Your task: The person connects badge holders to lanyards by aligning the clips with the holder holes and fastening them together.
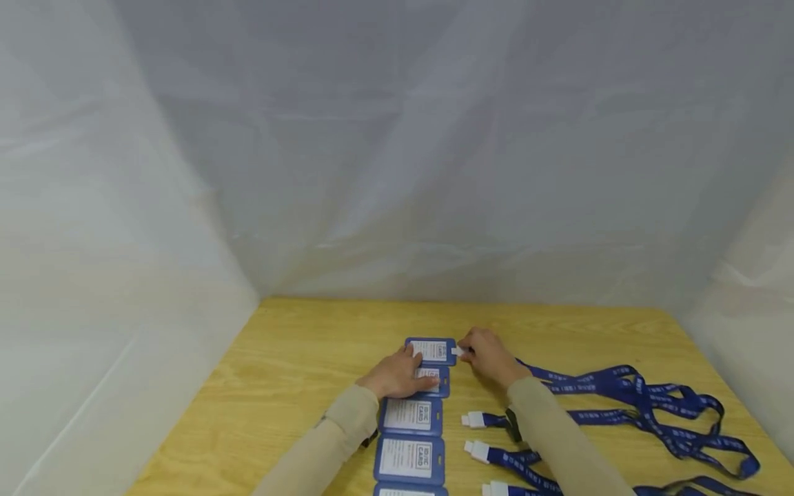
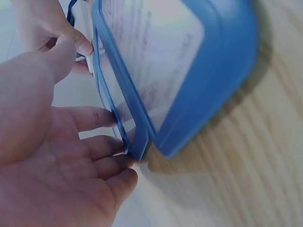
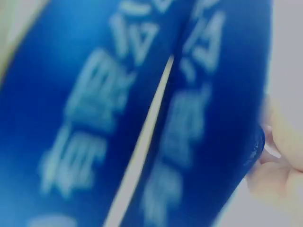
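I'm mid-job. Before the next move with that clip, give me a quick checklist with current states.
1. Left hand on the farthest card holder: ok, fingers touch its left end.
2. Right hand pinching the white clip: ok.
3. White clip at the holder's right end: ok.
4. White clip fully latched: cannot tell, the join is too small and partly covered.
5. Lanyard straps lying separately: not ok, they overlap on the right.

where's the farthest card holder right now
The farthest card holder lies just right of centre in the head view, its left end at the left hand, its right end at the white clip in the right hand.
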Motion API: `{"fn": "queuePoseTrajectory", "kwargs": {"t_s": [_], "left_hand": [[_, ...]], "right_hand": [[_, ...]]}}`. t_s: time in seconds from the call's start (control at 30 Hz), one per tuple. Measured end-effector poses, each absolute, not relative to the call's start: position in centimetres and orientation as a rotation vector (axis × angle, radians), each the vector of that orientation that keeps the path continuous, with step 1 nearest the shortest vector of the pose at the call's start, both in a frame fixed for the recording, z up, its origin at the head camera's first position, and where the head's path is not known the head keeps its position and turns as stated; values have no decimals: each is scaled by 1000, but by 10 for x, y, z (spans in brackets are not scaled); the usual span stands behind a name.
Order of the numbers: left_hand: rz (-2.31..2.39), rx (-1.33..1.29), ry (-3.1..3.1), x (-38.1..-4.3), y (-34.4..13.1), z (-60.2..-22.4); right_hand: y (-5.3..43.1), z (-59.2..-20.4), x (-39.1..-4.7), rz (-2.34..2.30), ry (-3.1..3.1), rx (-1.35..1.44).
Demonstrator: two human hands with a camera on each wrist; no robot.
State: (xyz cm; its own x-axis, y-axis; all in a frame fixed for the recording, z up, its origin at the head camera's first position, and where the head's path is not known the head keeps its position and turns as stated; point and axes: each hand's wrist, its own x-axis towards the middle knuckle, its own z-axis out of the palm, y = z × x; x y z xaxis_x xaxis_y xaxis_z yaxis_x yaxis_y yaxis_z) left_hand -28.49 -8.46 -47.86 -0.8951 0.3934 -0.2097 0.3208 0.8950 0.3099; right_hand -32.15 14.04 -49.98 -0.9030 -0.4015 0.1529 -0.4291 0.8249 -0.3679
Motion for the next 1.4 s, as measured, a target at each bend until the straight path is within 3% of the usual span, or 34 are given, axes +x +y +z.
{"fn": "queuePoseTrajectory", "kwargs": {"t_s": [0.37, 0.8, 1.4], "left_hand": [[469, 485, 2753, -293, -100, -473], [409, 613, 2899, -281, -105, -462], [322, 719, 2934, -239, -101, -446]], "right_hand": [[192, -453, -317, 659, -2788, 752], [229, -441, -270, 538, -2825, 627], [232, -483, -265, 517, -3022, 687]]}}
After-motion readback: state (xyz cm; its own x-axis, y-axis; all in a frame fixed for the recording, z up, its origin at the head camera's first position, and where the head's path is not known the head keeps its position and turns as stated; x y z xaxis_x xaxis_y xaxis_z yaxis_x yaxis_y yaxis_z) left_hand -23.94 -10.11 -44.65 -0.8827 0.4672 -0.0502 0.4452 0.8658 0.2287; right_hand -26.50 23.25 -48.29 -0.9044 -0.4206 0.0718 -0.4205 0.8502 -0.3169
